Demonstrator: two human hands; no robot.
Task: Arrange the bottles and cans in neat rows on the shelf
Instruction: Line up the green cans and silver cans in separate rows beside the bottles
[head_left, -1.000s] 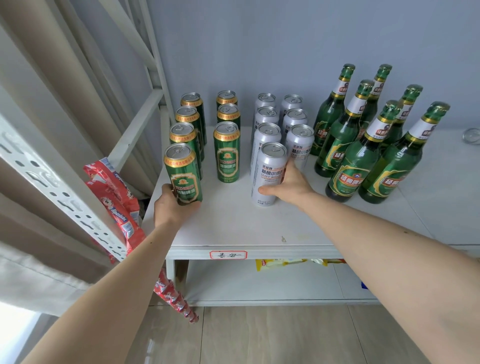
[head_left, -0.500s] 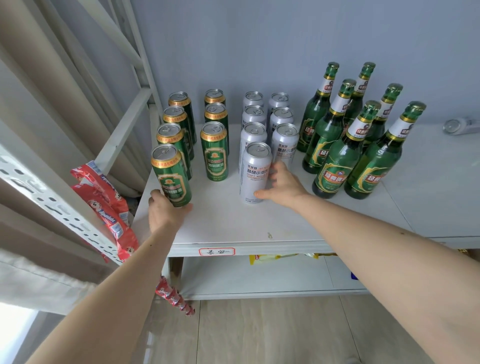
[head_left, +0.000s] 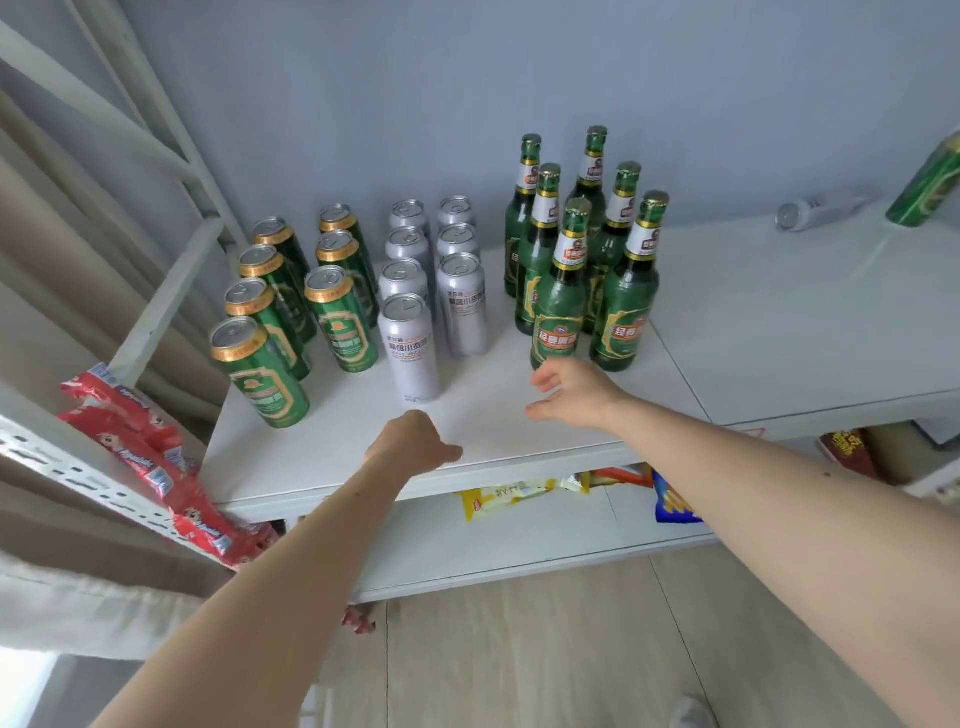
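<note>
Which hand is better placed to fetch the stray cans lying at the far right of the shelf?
Probably the right hand: it hangs open, empty, on the bottles' side, nearer the lying silver can and green can. The left hand sits near the standing cans.

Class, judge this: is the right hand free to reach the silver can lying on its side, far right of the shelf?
Probably yes: the right hand is empty and open, and bare shelf lies between it and the toppled silver can.

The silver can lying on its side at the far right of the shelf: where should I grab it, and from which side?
Grip the silver can across the middle of its round body, coming from above with the right hand. It lies flat with its top facing left, so probably only the curved side gives a firm hold. The green can stands close on its right.
</note>
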